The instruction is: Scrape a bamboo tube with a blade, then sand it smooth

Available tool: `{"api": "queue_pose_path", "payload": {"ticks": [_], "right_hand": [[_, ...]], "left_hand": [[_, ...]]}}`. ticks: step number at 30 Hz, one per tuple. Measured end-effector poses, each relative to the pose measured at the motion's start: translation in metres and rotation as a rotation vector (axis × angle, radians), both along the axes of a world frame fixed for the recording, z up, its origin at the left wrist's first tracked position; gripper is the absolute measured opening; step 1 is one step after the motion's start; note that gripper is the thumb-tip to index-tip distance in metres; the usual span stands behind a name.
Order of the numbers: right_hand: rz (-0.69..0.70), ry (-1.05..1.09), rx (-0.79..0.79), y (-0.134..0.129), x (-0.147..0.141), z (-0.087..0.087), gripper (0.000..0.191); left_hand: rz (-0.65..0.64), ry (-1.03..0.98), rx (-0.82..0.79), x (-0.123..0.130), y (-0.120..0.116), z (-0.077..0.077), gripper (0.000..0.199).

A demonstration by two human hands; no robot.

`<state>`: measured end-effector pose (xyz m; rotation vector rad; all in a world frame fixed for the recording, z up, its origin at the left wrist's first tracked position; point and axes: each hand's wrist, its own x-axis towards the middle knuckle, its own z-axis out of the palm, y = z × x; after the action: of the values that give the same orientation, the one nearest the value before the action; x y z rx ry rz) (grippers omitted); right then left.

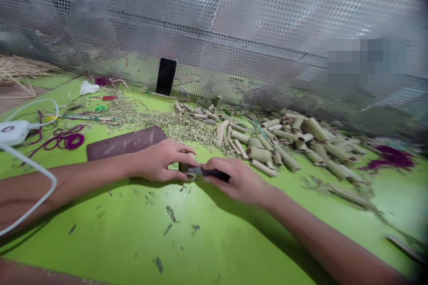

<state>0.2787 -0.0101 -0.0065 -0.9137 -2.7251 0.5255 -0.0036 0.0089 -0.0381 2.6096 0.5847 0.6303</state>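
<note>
My right hand (236, 180) is closed around the dark handle of a small knife (216, 173). Its short grey blade points left, against a short piece of hollow bamboo (190, 176). Thumb and fingers of my left hand (167, 160) pinch that piece, hiding much of it; the two hands nearly meet. Just behind my left wrist lies a flat brown sheet (122, 144) with pale scuff marks. Thin shavings (170, 213) are scattered on the green tabletop (227, 249) in front of my hands.
Cut bamboo tubes (290, 138) are heaped at the right, beside a mound of shavings (174, 124). A black phone (166, 75) leans on the perforated metal screen (200, 22). Purple cord (68, 138), a red-handled tool (109, 97) and a white cable (50, 187) lie left; more purple thread (393, 158) lies right.
</note>
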Motion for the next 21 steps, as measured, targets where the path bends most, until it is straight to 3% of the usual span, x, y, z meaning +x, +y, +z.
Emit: {"api": "queue_pose_path", "payload": {"ticks": [4, 10, 16, 21], "right_hand": [[0.046, 0.064, -0.106, 0.003, 0.003, 0.001, 0.017], [0.112, 0.064, -0.134, 0.003, 0.007, 0.001, 0.017], [-0.054, 0.107, 0.039, -0.004, -0.001, 0.000, 0.014], [-0.117, -0.032, 0.149, -0.013, -0.014, 0.001, 0.013]], "left_hand": [[-0.021, 0.026, 0.016, 0.000, -0.002, 0.001, 0.041], [-0.054, 0.044, 0.055, -0.001, -0.005, 0.001, 0.031], [-0.019, -0.038, -0.112, 0.002, -0.004, 0.001, 0.066], [0.038, -0.010, -0.150, 0.006, -0.006, 0.006, 0.062]]}}
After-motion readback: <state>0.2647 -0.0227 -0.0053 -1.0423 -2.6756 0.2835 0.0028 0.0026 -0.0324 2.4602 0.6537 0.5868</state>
